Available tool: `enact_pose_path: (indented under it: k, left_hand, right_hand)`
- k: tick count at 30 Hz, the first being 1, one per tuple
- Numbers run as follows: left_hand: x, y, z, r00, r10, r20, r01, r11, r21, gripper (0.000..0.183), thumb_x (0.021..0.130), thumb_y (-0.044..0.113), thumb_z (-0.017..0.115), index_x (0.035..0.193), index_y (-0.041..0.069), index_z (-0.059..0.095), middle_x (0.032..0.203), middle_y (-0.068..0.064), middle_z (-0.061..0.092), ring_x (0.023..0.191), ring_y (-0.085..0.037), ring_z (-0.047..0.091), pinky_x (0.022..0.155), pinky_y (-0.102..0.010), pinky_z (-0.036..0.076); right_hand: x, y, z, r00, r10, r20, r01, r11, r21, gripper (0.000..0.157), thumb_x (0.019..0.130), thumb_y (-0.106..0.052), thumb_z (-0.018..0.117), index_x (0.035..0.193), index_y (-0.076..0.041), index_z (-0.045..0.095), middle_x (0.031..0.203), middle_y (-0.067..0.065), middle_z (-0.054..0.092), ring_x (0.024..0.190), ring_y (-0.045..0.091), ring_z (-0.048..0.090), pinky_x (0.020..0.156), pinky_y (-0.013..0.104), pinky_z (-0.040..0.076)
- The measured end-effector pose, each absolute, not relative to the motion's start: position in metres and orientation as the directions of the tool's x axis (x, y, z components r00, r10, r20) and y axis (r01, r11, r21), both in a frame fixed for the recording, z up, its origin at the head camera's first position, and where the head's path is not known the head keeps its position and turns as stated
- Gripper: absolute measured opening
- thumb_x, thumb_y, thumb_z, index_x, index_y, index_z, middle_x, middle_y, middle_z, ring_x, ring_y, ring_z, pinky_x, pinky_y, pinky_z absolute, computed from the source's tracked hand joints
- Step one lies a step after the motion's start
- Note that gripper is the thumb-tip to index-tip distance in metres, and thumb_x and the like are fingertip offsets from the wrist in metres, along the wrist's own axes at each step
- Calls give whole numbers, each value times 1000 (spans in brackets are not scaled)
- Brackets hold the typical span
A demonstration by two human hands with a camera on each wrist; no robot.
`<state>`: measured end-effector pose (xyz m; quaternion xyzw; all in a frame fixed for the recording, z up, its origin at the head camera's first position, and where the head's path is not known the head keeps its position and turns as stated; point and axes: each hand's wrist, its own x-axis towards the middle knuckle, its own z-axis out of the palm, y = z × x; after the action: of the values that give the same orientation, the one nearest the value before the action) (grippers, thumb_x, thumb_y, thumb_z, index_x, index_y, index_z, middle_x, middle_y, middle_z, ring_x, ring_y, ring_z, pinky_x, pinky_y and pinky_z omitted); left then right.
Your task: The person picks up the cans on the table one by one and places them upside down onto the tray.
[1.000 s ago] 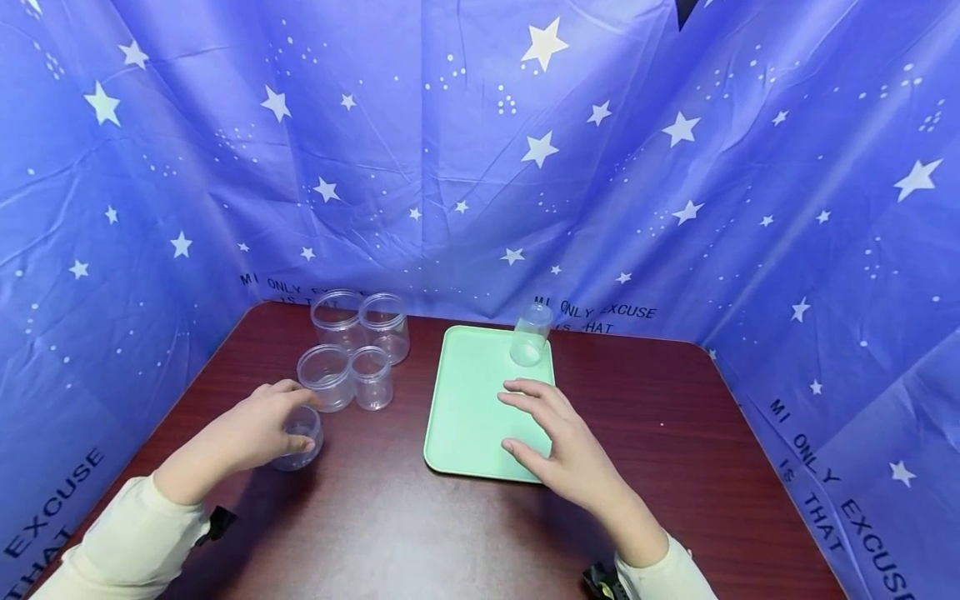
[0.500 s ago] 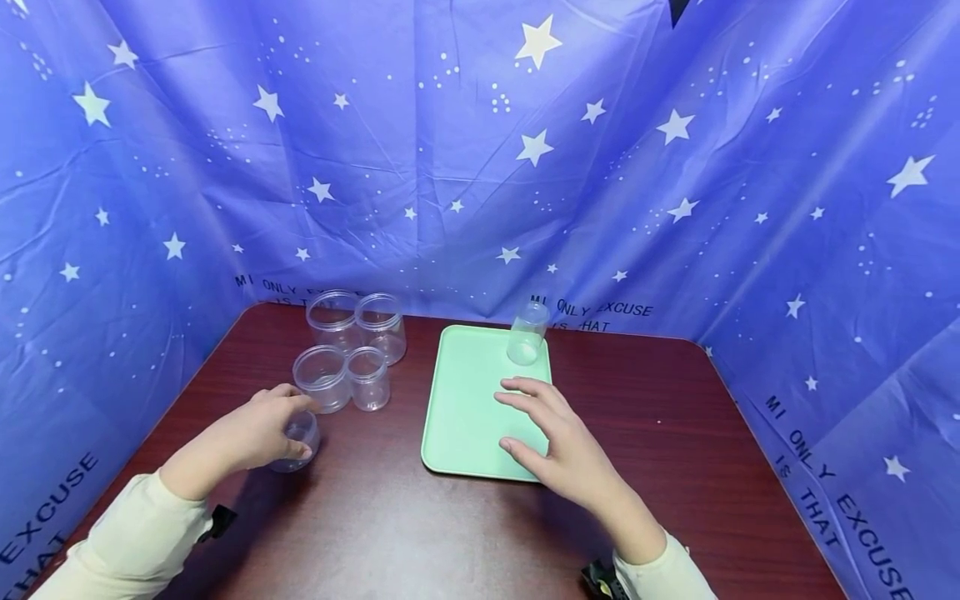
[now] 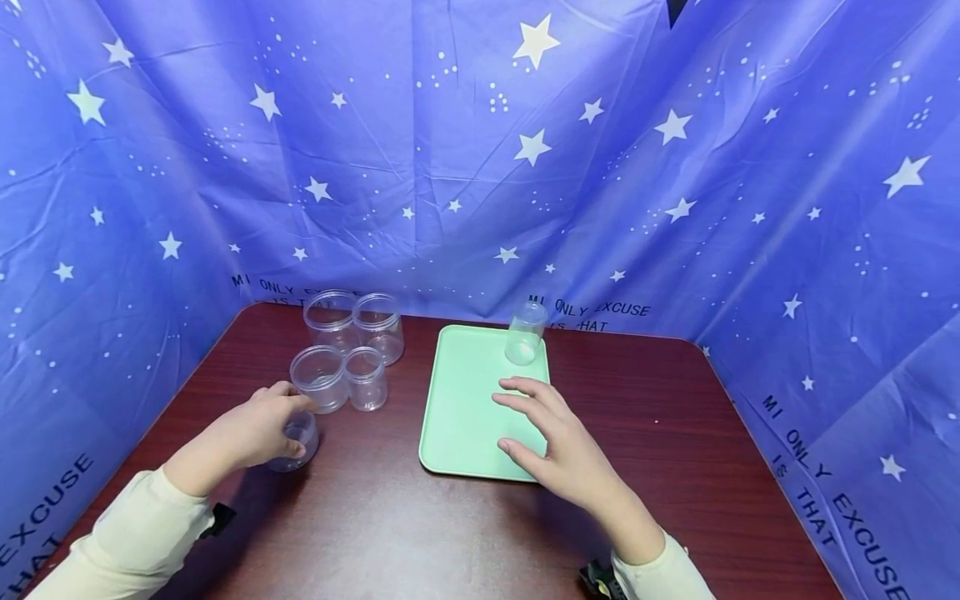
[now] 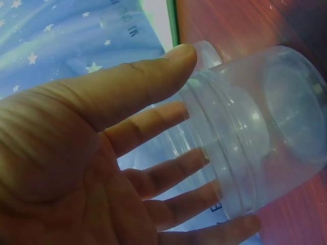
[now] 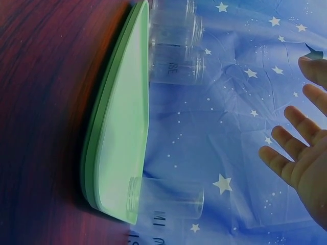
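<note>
My left hand (image 3: 247, 429) is at a clear plastic jar (image 3: 306, 430) on the table's left side. In the left wrist view, the thumb and fingers curl round the jar's ridged mouth (image 4: 219, 138). Spread above the green tray (image 3: 465, 425) is my right hand (image 3: 562, 446), fingers loosely bent and nothing in them. At the tray's far right corner a narrow clear jar (image 3: 524, 340) stands upside down; the right wrist view shows its threaded mouth (image 5: 133, 198) against the tray.
Several more clear jars stand beyond my left hand: a wide low one (image 3: 321, 382), a narrow one (image 3: 367, 383) and two larger ones behind, including a tall one (image 3: 381, 335). A blue star-printed curtain (image 3: 420, 167) encloses the dark red table (image 3: 637, 400).
The head view has shifted slightly, so the scene sits a little further left. Both hands keep almost the same pose, the left one still at the jar.
</note>
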<state>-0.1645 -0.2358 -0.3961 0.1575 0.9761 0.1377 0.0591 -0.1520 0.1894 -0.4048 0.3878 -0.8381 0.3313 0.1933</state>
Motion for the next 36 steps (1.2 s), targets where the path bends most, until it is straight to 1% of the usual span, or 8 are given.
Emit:
enact_pose_path:
  k: [6, 11, 17, 20, 25, 29, 36]
  left_hand:
    - [-166, -234, -397, -942, 325, -84, 294, 920, 260, 58, 68, 19, 94, 120, 9, 71, 121, -24, 60, 106, -44, 57, 85, -58, 54]
    - [-167, -234, -399, -939, 335, -70, 311, 920, 238, 57, 67, 18, 94, 118, 9, 71, 120, -25, 60, 103, -46, 58, 82, -59, 54]
    - [-169, -234, -404, -938, 341, -68, 320, 923, 214, 59, 66, 19, 95, 119, 9, 70, 122, -26, 61, 102, -47, 58, 80, -60, 55]
    - [-170, -235, -406, -938, 342, -65, 322, 923, 208, 60, 65, 20, 95, 118, 9, 71, 121, -25, 61, 101, -46, 58, 79, -59, 55]
    - [-170, -235, -405, -936, 345, -69, 324, 922, 210, 59, 65, 21, 95, 117, 10, 71, 120, -25, 62, 100, -45, 59, 79, -58, 55]
    - [-169, -234, -403, -935, 347, -75, 324, 920, 219, 59, 64, 21, 95, 117, 10, 71, 119, -25, 62, 100, -45, 59, 79, -59, 55]
    - [-164, -233, -392, -929, 364, -63, 340, 910, 237, 58, 65, 25, 95, 116, 12, 71, 120, -23, 62, 102, -45, 60, 80, -58, 55]
  right_hand:
    - [-153, 190, -405, -614, -523, 591, -786, 476, -395, 57, 88, -19, 80, 141, -21, 59, 148, 6, 52, 140, 23, 46, 114, 29, 39]
    - [-153, 190, -404, -613, -523, 592, -786, 479, -390, 55, 88, -19, 80, 140, -17, 60, 148, 6, 52, 140, 23, 45, 114, 29, 38]
    - [-153, 191, -403, -618, -526, 585, -783, 484, -391, 56, 89, -19, 79, 141, -21, 59, 148, 7, 53, 141, 23, 45, 115, 30, 38]
    - [-153, 191, -403, -618, -526, 584, -782, 484, -392, 56, 89, -19, 79, 141, -19, 60, 147, 8, 53, 141, 22, 44, 114, 30, 39]
    - [-152, 192, -402, -614, -526, 589, -785, 485, -385, 55, 88, -19, 79, 140, -17, 61, 147, 7, 53, 140, 23, 45, 113, 31, 39]
    - [-152, 193, -401, -611, -524, 593, -786, 488, -379, 55, 88, -18, 79, 140, -19, 60, 148, 6, 53, 140, 23, 46, 113, 32, 39]
    - [-153, 196, -400, -609, -516, 602, -786, 490, -376, 56, 88, -17, 80, 140, -19, 60, 148, 7, 53, 139, 24, 46, 113, 32, 39]
